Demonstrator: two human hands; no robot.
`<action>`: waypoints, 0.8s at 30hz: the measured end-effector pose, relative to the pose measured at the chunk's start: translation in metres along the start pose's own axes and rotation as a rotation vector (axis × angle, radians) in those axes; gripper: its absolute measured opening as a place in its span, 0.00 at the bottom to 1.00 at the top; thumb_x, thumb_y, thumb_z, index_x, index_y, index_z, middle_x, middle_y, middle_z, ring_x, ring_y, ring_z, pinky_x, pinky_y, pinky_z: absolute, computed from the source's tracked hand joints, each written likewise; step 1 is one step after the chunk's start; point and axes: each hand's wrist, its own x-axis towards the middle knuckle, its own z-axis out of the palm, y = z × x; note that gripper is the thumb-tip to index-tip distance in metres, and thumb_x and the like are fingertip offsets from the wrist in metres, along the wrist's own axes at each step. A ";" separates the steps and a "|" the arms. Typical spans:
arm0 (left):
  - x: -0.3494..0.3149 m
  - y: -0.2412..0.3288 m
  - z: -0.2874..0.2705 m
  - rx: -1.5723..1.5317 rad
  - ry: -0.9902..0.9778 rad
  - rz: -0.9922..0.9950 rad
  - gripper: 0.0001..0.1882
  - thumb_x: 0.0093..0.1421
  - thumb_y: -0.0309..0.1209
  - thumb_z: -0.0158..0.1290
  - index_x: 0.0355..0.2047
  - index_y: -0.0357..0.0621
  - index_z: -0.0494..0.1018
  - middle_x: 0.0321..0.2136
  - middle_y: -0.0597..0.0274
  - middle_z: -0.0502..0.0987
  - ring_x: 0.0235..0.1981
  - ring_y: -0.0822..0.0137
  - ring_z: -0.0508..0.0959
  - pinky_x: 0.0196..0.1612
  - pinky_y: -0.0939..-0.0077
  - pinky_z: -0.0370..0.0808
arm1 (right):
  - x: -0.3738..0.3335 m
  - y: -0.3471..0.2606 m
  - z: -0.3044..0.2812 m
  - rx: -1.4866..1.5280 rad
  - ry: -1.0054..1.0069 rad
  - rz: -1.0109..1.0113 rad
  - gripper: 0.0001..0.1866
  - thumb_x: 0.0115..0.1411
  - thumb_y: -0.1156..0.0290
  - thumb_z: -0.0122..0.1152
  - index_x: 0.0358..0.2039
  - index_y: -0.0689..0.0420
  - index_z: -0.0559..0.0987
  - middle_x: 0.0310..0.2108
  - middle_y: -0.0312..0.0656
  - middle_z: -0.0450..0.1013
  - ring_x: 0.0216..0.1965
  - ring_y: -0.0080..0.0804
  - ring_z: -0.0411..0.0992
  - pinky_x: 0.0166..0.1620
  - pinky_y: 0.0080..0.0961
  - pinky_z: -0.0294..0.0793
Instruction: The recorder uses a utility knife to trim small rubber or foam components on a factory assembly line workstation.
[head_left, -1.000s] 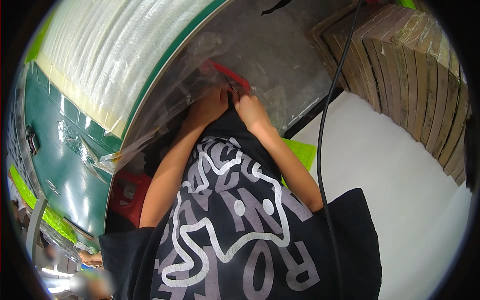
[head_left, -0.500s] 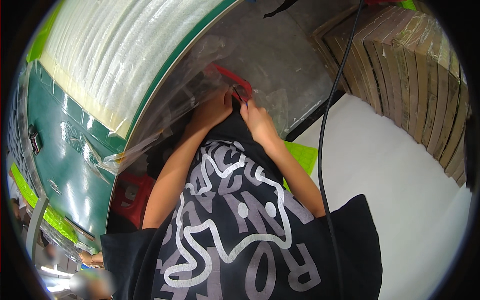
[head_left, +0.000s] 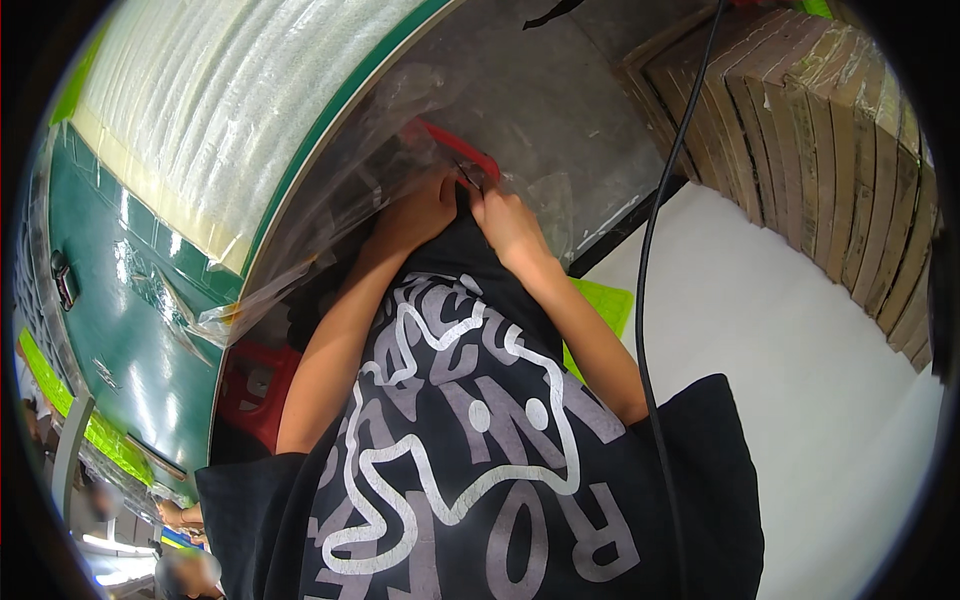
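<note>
My two hands are close together in front of my lap, just past the hem of my dark printed shirt [head_left: 440,430]. The fingers of my right hand [head_left: 512,230] are closed round a thin, dark, pointed tool [head_left: 466,173] whose exact kind is unclear. Beside it, my left hand [head_left: 425,212] is curled closed, its fingertips near the tool's tip; whatever it pinches is hidden. Beyond both hands a red plastic edge [head_left: 470,145] shows, partly under crumpled clear plastic film [head_left: 385,150].
To the left stands a green-topped table [head_left: 140,300] bearing a stack of white foam-like sheets [head_left: 250,90]. A red stool [head_left: 255,395] is below it. Brown boards [head_left: 800,140] lean at right beside a white surface [head_left: 740,300]. A black cable [head_left: 645,300] hangs down. Another person's hand [head_left: 180,517] shows lower left.
Both hands have shifted slightly left and up, staying close together. The dark tool now shows more plainly between them.
</note>
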 end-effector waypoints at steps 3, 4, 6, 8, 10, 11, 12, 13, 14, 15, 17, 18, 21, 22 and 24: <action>-0.001 -0.002 0.002 0.005 0.002 0.042 0.09 0.55 0.31 0.43 0.26 0.39 0.68 0.26 0.44 0.72 0.31 0.44 0.72 0.35 0.55 0.67 | -0.013 0.003 0.002 0.010 0.022 0.021 0.19 0.61 0.58 0.38 0.34 0.63 0.67 0.23 0.59 0.72 0.29 0.58 0.71 0.36 0.50 0.69; 0.000 -0.003 0.002 0.006 0.002 0.046 0.09 0.55 0.31 0.43 0.26 0.39 0.68 0.26 0.44 0.72 0.31 0.44 0.72 0.35 0.55 0.67 | -0.015 0.004 0.002 0.010 0.025 0.021 0.19 0.61 0.58 0.38 0.34 0.63 0.67 0.23 0.59 0.72 0.29 0.58 0.71 0.36 0.50 0.69; 0.001 -0.004 0.003 0.004 0.026 0.063 0.08 0.55 0.31 0.43 0.25 0.39 0.68 0.24 0.44 0.72 0.30 0.44 0.72 0.33 0.55 0.67 | -0.017 0.004 0.001 0.029 0.015 0.037 0.19 0.61 0.57 0.38 0.34 0.63 0.68 0.23 0.58 0.72 0.29 0.58 0.71 0.36 0.50 0.69; 0.001 -0.002 0.001 0.016 0.053 0.075 0.08 0.56 0.30 0.43 0.25 0.39 0.68 0.24 0.44 0.72 0.29 0.44 0.72 0.33 0.55 0.67 | -0.009 0.006 0.001 0.022 0.008 0.034 0.18 0.61 0.58 0.39 0.35 0.62 0.68 0.24 0.60 0.71 0.30 0.59 0.70 0.35 0.49 0.68; 0.001 -0.002 0.000 0.027 0.088 0.085 0.08 0.56 0.30 0.43 0.25 0.39 0.68 0.24 0.44 0.72 0.29 0.43 0.72 0.32 0.55 0.67 | -0.003 0.007 0.001 0.012 0.002 0.024 0.18 0.60 0.58 0.40 0.35 0.62 0.68 0.25 0.61 0.70 0.30 0.61 0.69 0.35 0.49 0.68; 0.002 -0.002 0.000 0.029 0.087 0.069 0.08 0.56 0.30 0.43 0.25 0.39 0.68 0.24 0.44 0.72 0.29 0.43 0.72 0.33 0.55 0.67 | 0.000 0.006 0.001 0.002 0.002 0.027 0.18 0.60 0.58 0.41 0.35 0.62 0.68 0.25 0.61 0.71 0.30 0.60 0.69 0.35 0.49 0.68; 0.002 -0.003 0.000 0.030 0.086 0.052 0.08 0.56 0.30 0.43 0.25 0.39 0.68 0.24 0.44 0.72 0.29 0.44 0.72 0.33 0.55 0.67 | 0.001 0.006 0.001 -0.008 0.002 0.029 0.18 0.60 0.58 0.41 0.35 0.62 0.68 0.26 0.61 0.71 0.31 0.60 0.70 0.35 0.48 0.68; 0.002 -0.004 0.000 0.031 0.089 0.052 0.08 0.56 0.30 0.43 0.25 0.39 0.68 0.24 0.44 0.72 0.29 0.44 0.72 0.33 0.55 0.67 | 0.001 0.006 0.003 -0.009 0.003 0.026 0.18 0.60 0.58 0.41 0.35 0.62 0.68 0.26 0.61 0.71 0.31 0.60 0.70 0.35 0.48 0.68; 0.001 -0.004 0.001 0.043 0.072 0.070 0.08 0.55 0.31 0.43 0.25 0.39 0.69 0.24 0.44 0.72 0.29 0.44 0.72 0.33 0.55 0.67 | 0.001 0.007 0.007 -0.044 0.032 -0.010 0.19 0.60 0.57 0.39 0.35 0.62 0.68 0.24 0.59 0.71 0.29 0.58 0.71 0.34 0.48 0.70; 0.000 -0.005 0.002 0.055 0.054 0.089 0.08 0.55 0.31 0.43 0.25 0.39 0.69 0.25 0.44 0.72 0.29 0.44 0.72 0.33 0.55 0.67 | 0.001 0.007 0.009 -0.078 0.062 -0.046 0.19 0.61 0.56 0.38 0.36 0.62 0.68 0.23 0.58 0.72 0.28 0.57 0.72 0.33 0.48 0.71; 0.000 -0.003 0.001 0.075 0.067 0.095 0.08 0.55 0.31 0.43 0.26 0.39 0.69 0.24 0.44 0.72 0.29 0.44 0.72 0.33 0.55 0.67 | 0.004 0.006 0.010 -0.081 0.065 -0.049 0.20 0.61 0.56 0.38 0.35 0.62 0.67 0.23 0.57 0.72 0.27 0.56 0.72 0.32 0.48 0.71; 0.000 -0.002 0.001 0.094 0.083 0.101 0.09 0.55 0.31 0.43 0.26 0.39 0.69 0.24 0.43 0.72 0.29 0.45 0.72 0.33 0.55 0.67 | 0.005 0.006 0.011 -0.085 0.067 -0.053 0.20 0.61 0.56 0.38 0.35 0.62 0.67 0.22 0.57 0.72 0.27 0.56 0.72 0.31 0.47 0.72; 0.001 -0.008 0.003 0.091 0.067 0.120 0.09 0.56 0.30 0.43 0.29 0.40 0.71 0.24 0.44 0.72 0.28 0.45 0.72 0.31 0.58 0.68 | 0.006 0.004 0.011 -0.081 0.090 -0.042 0.20 0.61 0.55 0.37 0.34 0.62 0.67 0.21 0.56 0.72 0.26 0.56 0.72 0.29 0.47 0.72; 0.000 -0.008 0.002 0.090 0.062 0.119 0.09 0.56 0.30 0.43 0.29 0.40 0.71 0.24 0.44 0.72 0.28 0.45 0.72 0.31 0.58 0.68 | 0.008 0.004 0.014 -0.080 0.088 -0.037 0.20 0.61 0.55 0.37 0.34 0.62 0.67 0.21 0.56 0.72 0.26 0.56 0.72 0.29 0.47 0.72; 0.000 -0.008 0.001 0.058 0.110 0.124 0.08 0.56 0.30 0.43 0.28 0.40 0.71 0.24 0.43 0.72 0.27 0.45 0.72 0.30 0.58 0.68 | 0.014 0.007 0.017 -0.044 0.117 -0.118 0.20 0.62 0.55 0.37 0.33 0.61 0.67 0.20 0.56 0.72 0.26 0.56 0.72 0.29 0.48 0.72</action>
